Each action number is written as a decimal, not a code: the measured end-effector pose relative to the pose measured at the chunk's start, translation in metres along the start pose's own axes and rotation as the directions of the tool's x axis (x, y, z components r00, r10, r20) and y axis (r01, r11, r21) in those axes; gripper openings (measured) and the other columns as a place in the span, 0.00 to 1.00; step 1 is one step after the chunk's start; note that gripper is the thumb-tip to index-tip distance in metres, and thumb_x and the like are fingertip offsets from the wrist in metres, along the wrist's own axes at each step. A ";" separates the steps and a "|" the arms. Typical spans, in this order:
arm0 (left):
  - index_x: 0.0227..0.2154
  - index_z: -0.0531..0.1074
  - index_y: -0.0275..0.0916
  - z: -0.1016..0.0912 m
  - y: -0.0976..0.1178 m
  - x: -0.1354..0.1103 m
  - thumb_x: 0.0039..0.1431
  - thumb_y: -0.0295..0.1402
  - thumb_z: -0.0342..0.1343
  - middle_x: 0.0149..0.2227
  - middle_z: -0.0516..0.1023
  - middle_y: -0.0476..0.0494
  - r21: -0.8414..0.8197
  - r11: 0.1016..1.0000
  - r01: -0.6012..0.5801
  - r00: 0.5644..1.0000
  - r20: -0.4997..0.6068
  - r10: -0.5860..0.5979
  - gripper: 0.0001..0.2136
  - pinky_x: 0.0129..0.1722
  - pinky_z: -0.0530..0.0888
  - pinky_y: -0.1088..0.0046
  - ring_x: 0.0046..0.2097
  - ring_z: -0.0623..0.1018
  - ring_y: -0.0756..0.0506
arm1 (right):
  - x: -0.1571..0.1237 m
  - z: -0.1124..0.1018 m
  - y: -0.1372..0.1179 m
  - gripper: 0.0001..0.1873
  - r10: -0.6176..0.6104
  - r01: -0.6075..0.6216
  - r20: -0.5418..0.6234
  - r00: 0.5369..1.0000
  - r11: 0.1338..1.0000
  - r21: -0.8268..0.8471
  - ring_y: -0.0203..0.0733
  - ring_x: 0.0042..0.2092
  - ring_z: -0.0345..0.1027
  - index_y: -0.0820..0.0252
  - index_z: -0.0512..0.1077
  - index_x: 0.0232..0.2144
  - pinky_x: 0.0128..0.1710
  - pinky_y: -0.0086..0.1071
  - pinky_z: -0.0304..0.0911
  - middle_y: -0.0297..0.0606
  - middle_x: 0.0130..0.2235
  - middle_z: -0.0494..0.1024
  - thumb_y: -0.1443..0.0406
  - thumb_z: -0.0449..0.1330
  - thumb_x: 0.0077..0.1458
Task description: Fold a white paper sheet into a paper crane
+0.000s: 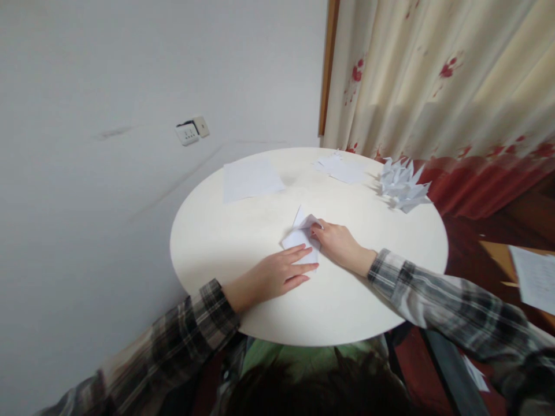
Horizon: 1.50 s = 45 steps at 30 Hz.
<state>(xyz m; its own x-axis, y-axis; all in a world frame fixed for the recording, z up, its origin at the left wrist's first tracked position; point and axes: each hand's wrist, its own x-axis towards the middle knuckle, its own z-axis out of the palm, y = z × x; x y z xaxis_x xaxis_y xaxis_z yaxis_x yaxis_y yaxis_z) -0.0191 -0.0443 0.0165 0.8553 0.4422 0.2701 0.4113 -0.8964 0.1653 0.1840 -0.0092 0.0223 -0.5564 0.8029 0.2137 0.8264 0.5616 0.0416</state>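
A small piece of white folded paper (300, 236) lies near the middle of a round white table (243, 242). My left hand (277, 274) lies flat on the paper's near edge with its fingers stretched out, pressing it down. My right hand (340, 244) is curled at the paper's right side, its fingertips pinching a raised flap. Both arms wear plaid sleeves.
A flat white sheet (250, 179) lies at the table's back left and more white paper (340, 167) at the back. A pile of folded paper cranes (402, 184) sits at the back right edge. A wall with a socket (192, 130) stands left, a flowered curtain (433, 81) right.
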 end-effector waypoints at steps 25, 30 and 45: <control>0.54 0.63 0.35 -0.003 0.001 0.001 0.63 0.34 0.48 0.58 0.63 0.34 -0.011 0.999 0.036 0.999 0.035 -0.036 0.18 0.57 0.64 0.60 0.59 0.63 0.42 | 0.001 0.000 -0.005 0.13 0.031 -0.031 0.034 0.999 1.000 -0.001 0.40 0.37 0.68 0.64 0.66 0.40 0.28 0.29 0.55 0.45 0.42 0.70 0.65 0.42 0.64; 0.56 0.57 0.30 -0.003 0.003 0.008 0.62 0.38 0.48 0.54 0.66 0.33 0.038 0.998 0.059 0.998 -0.018 -0.059 0.23 0.56 0.65 0.60 0.57 0.65 0.41 | 0.000 -0.006 -0.008 0.11 0.036 -0.035 0.059 0.998 0.999 -0.009 0.41 0.39 0.68 0.62 0.65 0.40 0.29 0.30 0.58 0.44 0.43 0.69 0.66 0.44 0.62; 0.49 0.66 0.30 -0.005 0.013 0.019 0.59 0.41 0.51 0.50 0.66 0.31 0.098 0.989 0.110 0.994 -0.012 -0.109 0.21 0.51 0.67 0.57 0.51 0.67 0.38 | -0.002 -0.012 -0.013 0.06 0.025 -0.025 0.035 0.999 1.000 -0.003 0.40 0.38 0.67 0.62 0.65 0.39 0.27 0.30 0.57 0.42 0.42 0.69 0.68 0.50 0.59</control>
<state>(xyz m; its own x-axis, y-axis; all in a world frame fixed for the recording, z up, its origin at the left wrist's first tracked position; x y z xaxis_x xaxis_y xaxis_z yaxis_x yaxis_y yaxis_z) 0.0007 -0.0478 0.0287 0.8013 0.5378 0.2619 0.5316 -0.8410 0.1004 0.1756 -0.0201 0.0328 -0.5385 0.8232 0.1800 0.8401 0.5410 0.0394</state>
